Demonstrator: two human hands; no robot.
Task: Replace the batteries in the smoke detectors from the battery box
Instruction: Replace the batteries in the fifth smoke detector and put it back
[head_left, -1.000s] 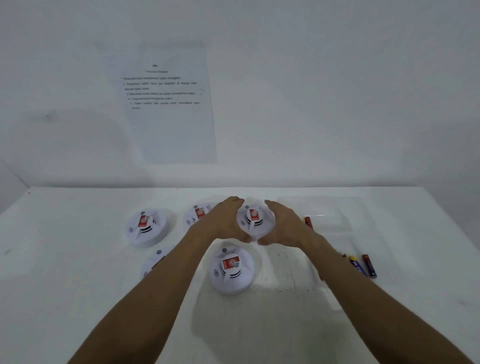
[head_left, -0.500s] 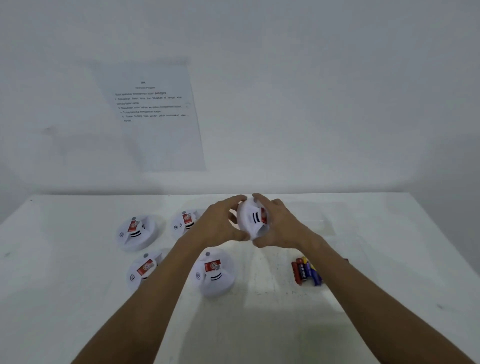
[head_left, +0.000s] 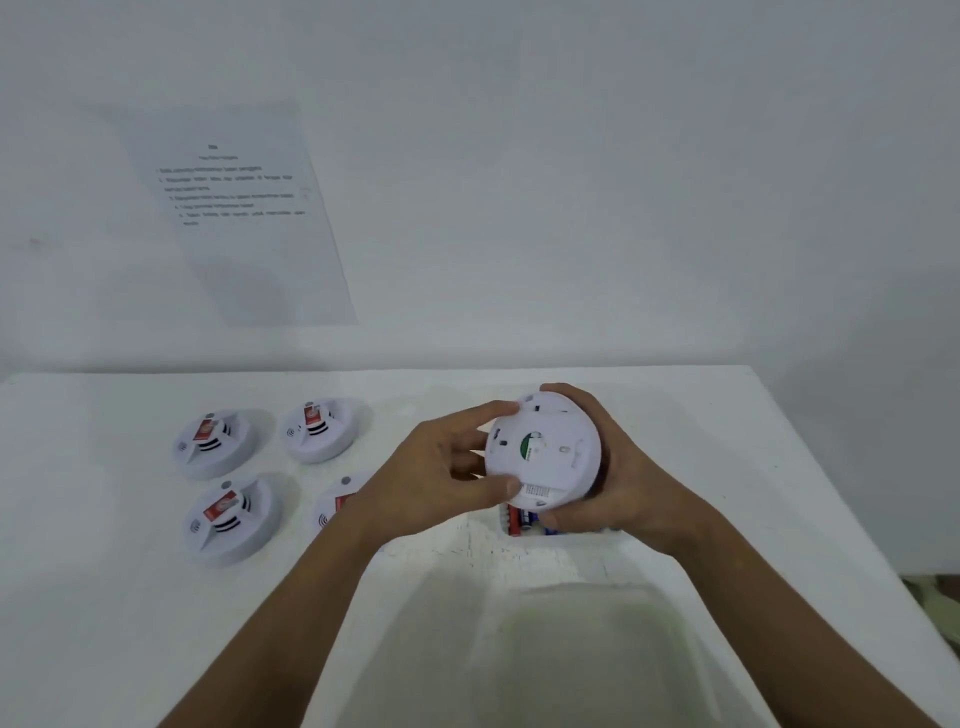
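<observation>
Head view, looking down on a white table (head_left: 104, 597) against a white wall. Held above the table's far middle: one smoke detector (head_left: 545, 454), turned back-side toward the camera, a green patch showing near its centre. Left hand (head_left: 441, 478) gripping its left rim, thumb curled onto the lower edge, index finger on the upper edge. Right hand (head_left: 618, 483) wrapped round the right rim from behind, fingers curled over top and bottom. Directly under the held detector, mostly hidden by it and the right hand: batteries (head_left: 519, 519), red and blue ends just visible; number impossible to tell.

To the left, four more detectors lying face up in two rows, each with a red label: far-left detector (head_left: 213, 441), far-middle detector (head_left: 319, 428), near-left detector (head_left: 231, 519), and a near-middle detector (head_left: 337, 506) partly covered by the left forearm. Five detectors in all, two hands. On the wall above, one printed sheet (head_left: 234, 208), text too blurred to read.
</observation>
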